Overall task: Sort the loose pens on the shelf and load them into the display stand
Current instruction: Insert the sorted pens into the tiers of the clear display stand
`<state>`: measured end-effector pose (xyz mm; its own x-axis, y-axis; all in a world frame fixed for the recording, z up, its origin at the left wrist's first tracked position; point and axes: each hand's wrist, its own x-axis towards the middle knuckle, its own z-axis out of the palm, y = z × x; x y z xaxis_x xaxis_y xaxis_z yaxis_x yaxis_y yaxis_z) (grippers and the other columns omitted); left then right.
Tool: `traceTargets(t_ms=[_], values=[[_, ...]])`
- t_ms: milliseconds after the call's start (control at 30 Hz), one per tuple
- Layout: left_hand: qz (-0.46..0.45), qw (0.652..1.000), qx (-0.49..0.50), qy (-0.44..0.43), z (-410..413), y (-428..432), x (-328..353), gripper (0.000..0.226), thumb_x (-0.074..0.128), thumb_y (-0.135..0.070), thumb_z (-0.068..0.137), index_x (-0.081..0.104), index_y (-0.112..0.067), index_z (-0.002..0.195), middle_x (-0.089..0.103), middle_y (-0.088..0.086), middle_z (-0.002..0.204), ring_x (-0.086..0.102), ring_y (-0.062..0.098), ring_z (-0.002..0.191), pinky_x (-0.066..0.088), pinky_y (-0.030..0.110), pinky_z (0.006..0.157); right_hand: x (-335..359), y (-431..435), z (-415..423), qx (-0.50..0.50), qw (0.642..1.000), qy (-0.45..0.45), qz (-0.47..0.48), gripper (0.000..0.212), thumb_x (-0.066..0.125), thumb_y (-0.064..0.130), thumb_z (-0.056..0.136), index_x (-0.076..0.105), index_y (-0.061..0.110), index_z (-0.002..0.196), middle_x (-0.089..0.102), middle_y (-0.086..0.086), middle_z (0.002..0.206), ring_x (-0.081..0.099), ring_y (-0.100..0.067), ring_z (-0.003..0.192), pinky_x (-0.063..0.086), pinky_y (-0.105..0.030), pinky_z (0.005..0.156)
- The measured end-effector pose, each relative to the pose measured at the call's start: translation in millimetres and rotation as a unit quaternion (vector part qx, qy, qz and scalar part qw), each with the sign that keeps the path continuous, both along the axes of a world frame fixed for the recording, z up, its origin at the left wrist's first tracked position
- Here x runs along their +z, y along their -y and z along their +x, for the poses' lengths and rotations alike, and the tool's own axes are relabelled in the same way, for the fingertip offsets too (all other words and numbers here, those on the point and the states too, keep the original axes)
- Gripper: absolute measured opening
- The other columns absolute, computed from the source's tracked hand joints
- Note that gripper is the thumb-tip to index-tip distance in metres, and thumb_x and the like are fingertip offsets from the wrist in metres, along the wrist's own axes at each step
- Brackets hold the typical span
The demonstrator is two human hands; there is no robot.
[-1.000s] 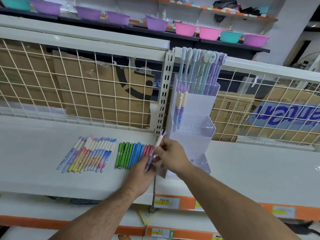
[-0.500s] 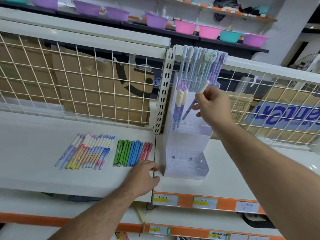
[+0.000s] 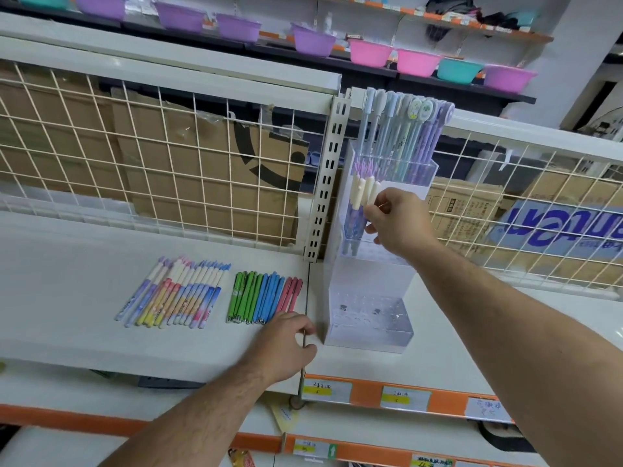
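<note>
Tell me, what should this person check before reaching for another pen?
1. Cream-capped pen upright in the middle tier of the display stand: ok.
2. Pen seated at the bottom: cannot tell, the right hand hides it.
3. Right hand free: not ok, it pinches that pen.
4. Left hand near the loose pens: ok, it rests on the shelf beside the red ones.
5. Free holes in the front tier: ok.

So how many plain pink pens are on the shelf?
3 pink pens, side by side just right of the blue pens, lower ends hidden by the left hand; another could lie under it.
</note>
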<state>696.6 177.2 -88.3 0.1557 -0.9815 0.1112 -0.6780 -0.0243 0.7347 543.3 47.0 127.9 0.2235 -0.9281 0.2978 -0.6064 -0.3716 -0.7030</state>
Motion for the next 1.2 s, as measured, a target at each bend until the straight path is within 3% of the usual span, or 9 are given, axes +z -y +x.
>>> traceTargets(t_ms=[233, 367, 533, 667, 833, 967, 1100, 1200], values=[[-0.002, 1.000, 0.007, -0.012, -1.2, -1.2, 1.8, 0.020, 0.073, -0.029, 0.080, 0.066, -0.036, 0.098, 0.060, -0.021, 0.101, 0.054, -0.004, 0.101, 0.049, 0.023, 0.092, -7.7, 4.7, 0.9, -0.002, 1.000, -0.010, -0.008, 0.011, 0.065, 0.016, 0.094, 0.065, 0.018, 0.083, 0.071, -0.002, 0.076, 0.073, -0.015, 0.069, 0.063, -0.044, 0.066], [-0.014, 1.000, 0.014, -0.013, -3.1, -4.1, 3.5, 0.018, 0.072, -0.029, 0.082, 0.064, -0.039, 0.094, 0.060, -0.019, 0.099, 0.054, -0.005, 0.097, 0.047, 0.017, 0.086, -24.1, 3.2, -4.3, -0.020, 1.000, -0.003, 0.004, 0.014, 0.065, 0.015, 0.089, 0.065, 0.025, 0.078, 0.072, 0.001, 0.076, 0.073, -0.020, 0.070, 0.062, -0.047, 0.064], [-0.018, 0.999, 0.036, -0.005, -7.2, -7.9, 9.2, 0.019, 0.071, -0.028, 0.084, 0.062, -0.039, 0.096, 0.057, -0.020, 0.098, 0.051, -0.010, 0.094, 0.040, 0.010, 0.078, -52.3, -9.9, -13.1, -0.016, 0.999, 0.027, 0.019, 0.006, 0.064, 0.017, 0.088, 0.064, 0.022, 0.085, 0.071, 0.003, 0.078, 0.071, -0.021, 0.075, 0.061, -0.044, 0.068], [-0.006, 0.999, 0.045, -0.006, -10.3, -9.4, 13.3, 0.019, 0.071, -0.029, 0.084, 0.060, -0.041, 0.095, 0.055, -0.024, 0.099, 0.050, -0.011, 0.094, 0.041, 0.012, 0.080, -70.6, -24.8, -15.5, 0.013, 1.000, 0.017, 0.013, 0.002, 0.064, 0.019, 0.089, 0.065, 0.019, 0.088, 0.068, 0.006, 0.079, 0.066, -0.016, 0.076, 0.053, -0.029, 0.064], [0.019, 0.999, 0.038, 0.029, -10.2, -10.3, 13.0, 0.023, 0.069, -0.037, 0.081, 0.068, -0.033, 0.104, 0.060, -0.019, 0.103, 0.054, -0.003, 0.097, 0.050, 0.024, 0.089, -97.2, -43.6, -8.6, 0.057, 0.998, -0.005, 0.037, 0.011, 0.066, 0.026, 0.090, 0.067, 0.021, 0.100, 0.067, 0.009, 0.091, 0.065, -0.012, 0.077, 0.055, -0.030, 0.071], [0.012, 0.998, 0.006, 0.059, -7.1, -16.9, 18.3, 0.021, 0.061, -0.035, 0.080, 0.070, -0.031, 0.098, 0.061, -0.014, 0.097, 0.054, 0.005, 0.094, 0.052, 0.033, 0.087, -116.3, -64.6, 5.6, 0.074, 0.997, -0.024, 0.030, 0.007, 0.066, 0.023, 0.090, 0.065, 0.022, 0.097, 0.066, 0.011, 0.090, 0.062, -0.005, 0.076, 0.043, -0.016, 0.065], [0.019, 0.998, -0.003, 0.053, 5.5, -27.2, 19.5, 0.014, 0.060, -0.029, 0.079, 0.068, -0.028, 0.091, 0.061, -0.009, 0.094, 0.057, 0.009, 0.088, 0.055, 0.035, 0.080, -132.5, -83.7, 28.5, 0.073, 0.996, -0.019, 0.045, 0.010, 0.068, 0.023, 0.089, 0.066, 0.022, 0.098, 0.065, 0.012, 0.087, 0.060, -0.001, 0.076, 0.047, -0.022, 0.069], [0.015, 1.000, 0.005, 0.000, 27.5, -41.9, 19.4, 0.017, 0.067, -0.019, 0.081, 0.068, -0.028, 0.096, 0.057, -0.012, 0.094, 0.058, 0.005, 0.085, 0.051, 0.019, 0.076, -141.2, -99.6, 53.8, 0.062, 0.997, -0.006, 0.049, 0.008, 0.067, 0.020, 0.087, 0.066, 0.022, 0.094, 0.064, 0.015, 0.080, 0.060, 0.001, 0.073, 0.046, -0.021, 0.066]])
